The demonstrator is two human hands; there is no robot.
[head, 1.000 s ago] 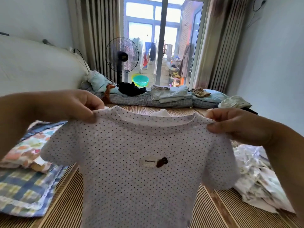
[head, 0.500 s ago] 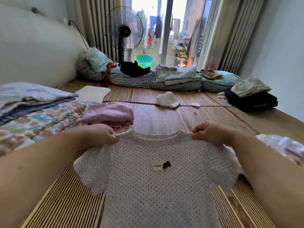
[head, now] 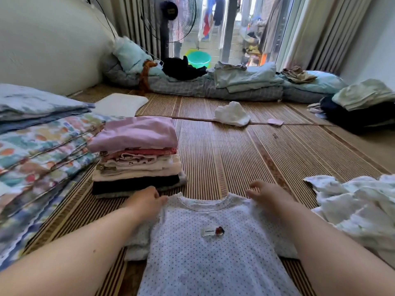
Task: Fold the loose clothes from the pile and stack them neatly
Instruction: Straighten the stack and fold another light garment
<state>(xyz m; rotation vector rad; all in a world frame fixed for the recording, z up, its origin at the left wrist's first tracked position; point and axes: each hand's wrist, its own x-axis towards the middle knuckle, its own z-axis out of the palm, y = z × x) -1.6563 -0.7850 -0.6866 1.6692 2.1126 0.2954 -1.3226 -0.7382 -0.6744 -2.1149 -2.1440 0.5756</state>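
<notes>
A white short-sleeved shirt with small dark dots (head: 203, 255) lies front up and spread flat on the striped bamboo mat (head: 224, 163). Its round collar points away from the person and its hem runs out of the bottom of the view. A small white label with a dark red ornament (head: 212, 231) sits on the chest.

The left hand (head: 147, 202) is at the shoulder on the person's left, just beside the collar, with fingers curled and its grip clamped on the edge of the fabric there. The right hand (head: 268, 196) lies over the other shoulder with fingers loosely bent. Whether its grip is closed on the cloth or only resting on it cannot be told. The sleeve on the left is bunched beneath the left forearm.

Just beyond the left hand stands a stack of folded clothes (head: 136, 161), with a lilac piece on top and pink, cream and black layers under it. The stack is near the shirt's collar but apart from it. Left of the stack lie folded patterned blankets (head: 38, 146).

To the right of the shirt, just beside its sleeve, sits a loose pile of pale crumpled clothes (head: 359, 210). Farther off on the mat are a crumpled white garment (head: 232, 113) and a flat folded white cloth (head: 120, 103). Rolled bedding (head: 235, 86) lines the far edge, with a standing fan (head: 171, 16) and a green basin (head: 198, 58) behind it.
</notes>
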